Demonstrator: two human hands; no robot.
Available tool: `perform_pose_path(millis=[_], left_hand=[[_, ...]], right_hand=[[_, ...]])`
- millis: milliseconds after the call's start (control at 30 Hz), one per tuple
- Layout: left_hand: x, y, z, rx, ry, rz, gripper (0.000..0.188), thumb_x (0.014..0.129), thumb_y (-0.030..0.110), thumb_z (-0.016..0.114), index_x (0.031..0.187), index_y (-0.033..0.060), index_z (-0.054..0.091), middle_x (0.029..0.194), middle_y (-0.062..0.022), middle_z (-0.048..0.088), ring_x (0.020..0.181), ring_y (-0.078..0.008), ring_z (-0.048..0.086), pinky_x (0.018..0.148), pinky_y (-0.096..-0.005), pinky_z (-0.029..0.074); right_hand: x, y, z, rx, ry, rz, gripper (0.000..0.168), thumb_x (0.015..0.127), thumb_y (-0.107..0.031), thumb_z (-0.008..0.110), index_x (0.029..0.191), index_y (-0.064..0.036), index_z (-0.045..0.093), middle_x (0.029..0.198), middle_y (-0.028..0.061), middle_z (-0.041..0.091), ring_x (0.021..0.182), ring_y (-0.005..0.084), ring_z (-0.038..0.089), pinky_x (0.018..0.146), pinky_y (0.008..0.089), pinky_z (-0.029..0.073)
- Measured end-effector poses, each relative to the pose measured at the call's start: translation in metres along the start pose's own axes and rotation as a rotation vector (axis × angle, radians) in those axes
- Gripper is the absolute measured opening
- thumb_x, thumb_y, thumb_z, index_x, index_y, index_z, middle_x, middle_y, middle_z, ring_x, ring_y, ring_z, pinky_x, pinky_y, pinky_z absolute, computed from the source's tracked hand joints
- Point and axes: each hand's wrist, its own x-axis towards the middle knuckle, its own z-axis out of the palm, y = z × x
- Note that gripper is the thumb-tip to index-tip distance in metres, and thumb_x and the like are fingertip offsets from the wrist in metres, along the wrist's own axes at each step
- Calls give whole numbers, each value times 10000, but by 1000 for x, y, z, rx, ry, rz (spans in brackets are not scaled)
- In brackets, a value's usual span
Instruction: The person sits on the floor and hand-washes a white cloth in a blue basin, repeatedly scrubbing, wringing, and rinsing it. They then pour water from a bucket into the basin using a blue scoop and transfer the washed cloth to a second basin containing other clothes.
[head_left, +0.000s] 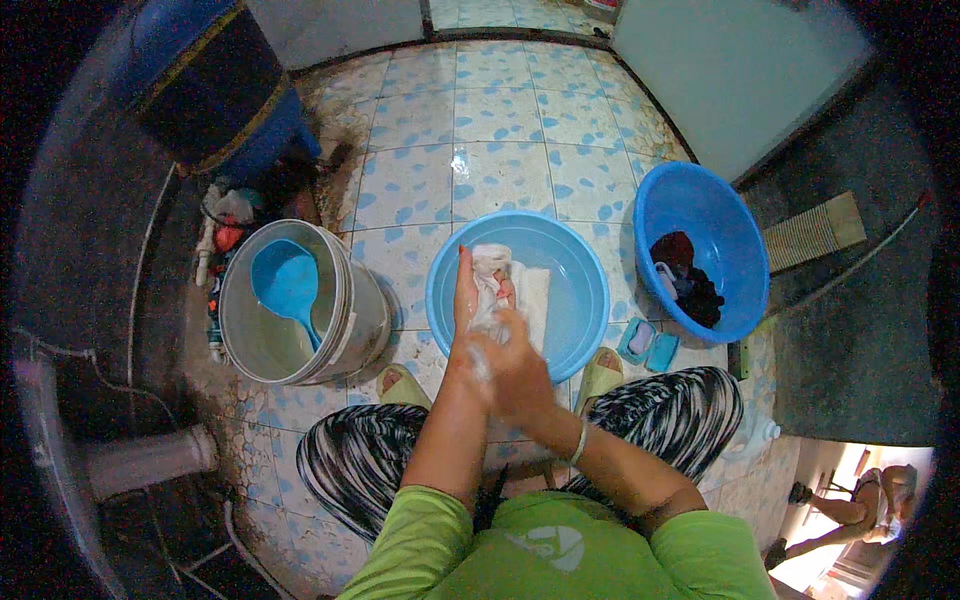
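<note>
A wet white cloth (491, 289) with a pinkish patch is bunched over a light-blue basin (592, 300) of cloudy water. My left hand (466, 307) holds it from the left side, one finger or thumb pointing up. Blurred by motion, my right hand (517, 367) presses on the cloth's near end, close to my left wrist. White suds cling around both hands. Beside the cloth, a flat white piece (533, 300) lies in the basin; its material is hard to tell.
A white bucket (360, 315) of water with a blue dipper (285, 279) stands left. On the right are a blue tub (739, 247) with dark clothes (694, 289), a ridged board (814, 232) and an open soap box (649, 345). Behind right, a person (862, 502) is partly visible.
</note>
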Motion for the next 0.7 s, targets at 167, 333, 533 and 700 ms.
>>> perform_pose_path(millis=[167, 333, 533, 700], left_hand=[[-20, -45, 61, 35, 565, 135, 405, 922, 508, 554, 1069, 134, 599, 1014, -57, 619, 967, -204, 596, 850, -342, 506], [-2, -35, 14, 49, 472, 177, 370, 902, 452, 614, 1066, 122, 572, 985, -51, 606, 926, -211, 592, 827, -351, 509], [0, -34, -24, -53, 210, 11, 355, 916, 457, 580, 979, 108, 582, 906, -45, 616, 771, -218, 609, 708, -367, 523], [-5, -45, 41, 55, 605, 149, 332, 920, 448, 574, 962, 118, 584, 871, -44, 645, 811, -221, 643, 731, -377, 537]], right_hand=[[71, 20, -14, -88, -341, 472, 315, 885, -325, 589, 1097, -92, 603, 1159, 245, 502, 998, 423, 579, 802, 513, 508], [49, 29, -6, 47, -143, 306, 334, 897, -351, 554, 1085, -82, 612, 1067, 215, 544, 860, 417, 603, 731, 495, 510], [27, 7, -7, -79, -178, 305, 346, 908, -342, 533, 1076, -55, 627, 978, 202, 581, 848, 405, 609, 788, 483, 493], [67, 72, 9, 160, -85, 511, 267, 861, -295, 580, 990, -75, 661, 1009, 234, 581, 857, 438, 607, 778, 499, 502]])
